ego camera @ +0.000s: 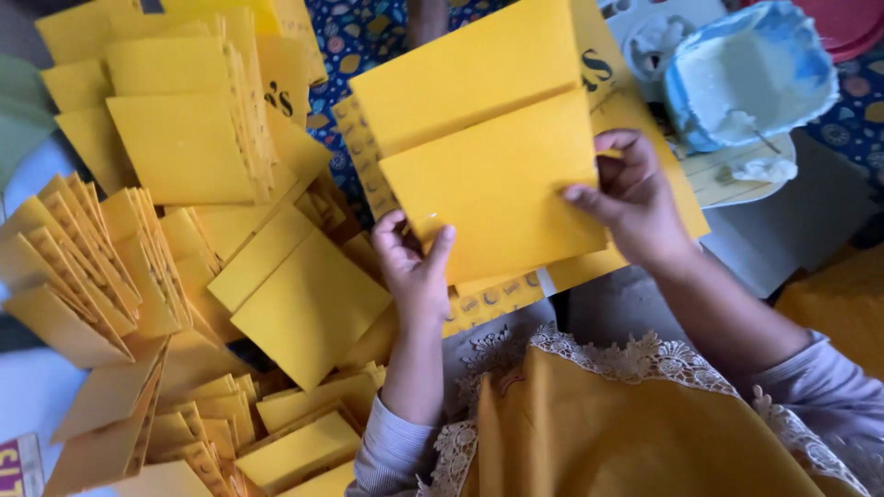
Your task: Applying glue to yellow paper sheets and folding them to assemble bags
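Bowl (750, 74) cut by top edge. Envelope (497, 184) hides right hand (635, 198) fingertips and left hand (416, 267) palm. Stacks (92, 267) cut at left.

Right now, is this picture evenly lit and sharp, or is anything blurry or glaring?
Head view: soft, even daylight, no harsh glare; the yellow envelope and both the left hand and right hand look slightly soft; faint shadows between the stacked envelopes; the glue bowl is brightest.
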